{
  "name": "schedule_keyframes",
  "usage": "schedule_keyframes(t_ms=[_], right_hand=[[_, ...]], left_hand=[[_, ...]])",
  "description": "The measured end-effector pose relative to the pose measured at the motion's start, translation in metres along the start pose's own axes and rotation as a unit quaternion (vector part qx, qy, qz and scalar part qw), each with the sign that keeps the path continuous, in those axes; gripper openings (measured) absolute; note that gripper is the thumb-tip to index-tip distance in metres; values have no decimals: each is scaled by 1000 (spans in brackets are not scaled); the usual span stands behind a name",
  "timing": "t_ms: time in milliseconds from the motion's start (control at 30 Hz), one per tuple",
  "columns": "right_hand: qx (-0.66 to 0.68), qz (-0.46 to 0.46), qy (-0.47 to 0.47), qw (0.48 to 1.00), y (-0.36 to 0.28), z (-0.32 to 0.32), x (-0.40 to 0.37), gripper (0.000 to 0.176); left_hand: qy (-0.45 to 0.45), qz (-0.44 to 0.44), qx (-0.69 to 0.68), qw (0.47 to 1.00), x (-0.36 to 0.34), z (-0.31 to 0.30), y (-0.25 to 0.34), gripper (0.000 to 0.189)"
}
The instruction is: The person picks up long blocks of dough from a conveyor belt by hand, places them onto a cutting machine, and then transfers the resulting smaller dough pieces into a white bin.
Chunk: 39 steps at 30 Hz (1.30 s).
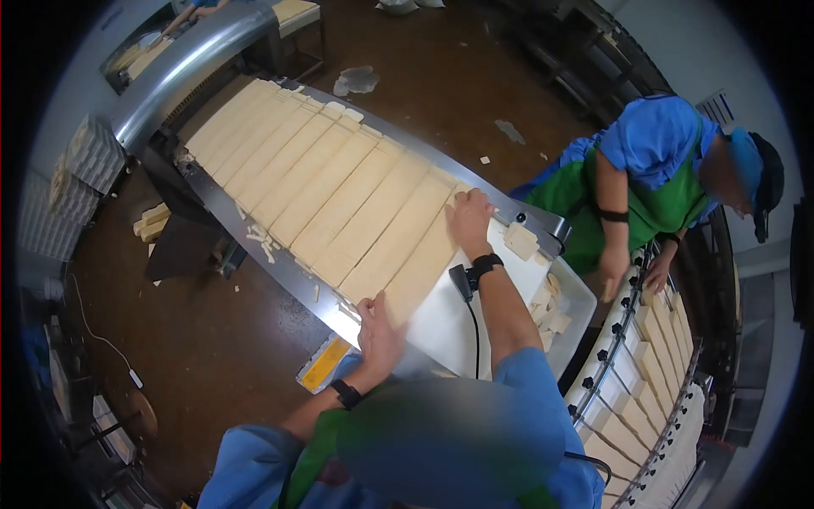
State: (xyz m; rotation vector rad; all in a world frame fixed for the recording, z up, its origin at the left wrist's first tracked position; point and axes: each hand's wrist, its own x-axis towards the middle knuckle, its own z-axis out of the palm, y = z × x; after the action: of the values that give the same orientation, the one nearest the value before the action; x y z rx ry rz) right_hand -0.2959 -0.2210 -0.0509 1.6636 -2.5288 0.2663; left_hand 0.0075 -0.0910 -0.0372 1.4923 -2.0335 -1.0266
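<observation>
Pale, flat dough strips [326, 195] lie side by side across a conveyor. The strip closest to me, a long dough strip [421, 267], spans between my two hands. At its near left end, my left hand [379, 338] grips the corner with bent fingers. Around its far right end my right hand [471, 222] is curled, thumb and fingers on the edge. Small dough scraps lie along the conveyor's left edge, and a cut dough piece [520, 241] rests by my right wrist.
A white bin [578, 307] of dough offcuts stands right of the belt. Beyond it, a co-worker [640, 178] in a green apron reaches over a second conveyor [632, 407] carrying dough strips. Stacked trays [89, 157] stand at far left. A metal roller cover [199, 64] arches over the far end.
</observation>
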Motion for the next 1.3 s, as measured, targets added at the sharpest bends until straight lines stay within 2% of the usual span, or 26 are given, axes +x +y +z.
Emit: schedule_keyframes(t_ms=[67,167,233,367,467,567,600,633,667,700,733,767,800,833,900,933,1000,1067,1133,1200,1267,1300], right_hand=[[-18,-20,3,1000,-4,2,-4,42],[-10,19,-4,1000,-2,10,-4,38],[75,21,-13,997,6,17,-8,39],[101,11,2,995,46,0,-32,42],[88,99,-10,991,89,-30,-88,52],[55,232,23,971,122,-52,-158,56],[60,236,21,970,135,-52,-176,56],[63,246,18,967,147,-55,-200,57],[54,236,62,968,147,-52,-216,58],[74,249,108,960,137,-54,-228,57],[106,259,103,954,140,-47,-233,54],[130,274,84,949,138,-43,-237,54],[117,286,115,944,129,-38,-242,54],[102,293,146,939,125,-36,-248,53],[97,334,151,925,124,-52,-276,52],[103,347,149,920,122,-65,-290,51],[71,348,205,912,88,-88,-327,49],[97,365,235,896,83,-119,-372,50],[-17,409,324,853,90,-138,-419,51],[-70,445,220,865,114,-175,-483,49],[10,476,403,782,111,-234,-522,45],[-21,510,418,752,120,-245,-547,43]], left_hand=[[-10,-1,-3,1000,2,-3,2,86],[-37,-5,6,999,3,-4,4,86],[-15,27,9,999,1,0,1,86],[-14,33,32,999,-1,9,8,83],[-55,80,43,994,1,14,17,81],[-148,152,73,975,6,13,28,88],[-179,172,75,966,9,14,31,88],[-167,188,99,963,12,16,34,91],[-155,207,120,958,11,18,37,95],[-190,193,135,953,13,20,36,99],[-220,178,151,947,15,22,33,103],[-205,201,161,944,12,27,25,103],[-186,225,169,941,12,31,19,102],[-206,247,169,932,12,32,17,102],[-181,220,182,941,2,36,20,94],[-191,239,178,935,-3,38,23,94],[-168,252,151,941,-14,35,34,85],[-176,267,130,939,-36,38,56,80],[-191,340,56,919,-63,46,79,78],[-217,356,25,909,-101,59,115,76],[-259,433,3,863,-137,71,150,79],[-262,439,-1,859,-158,77,165,79]])
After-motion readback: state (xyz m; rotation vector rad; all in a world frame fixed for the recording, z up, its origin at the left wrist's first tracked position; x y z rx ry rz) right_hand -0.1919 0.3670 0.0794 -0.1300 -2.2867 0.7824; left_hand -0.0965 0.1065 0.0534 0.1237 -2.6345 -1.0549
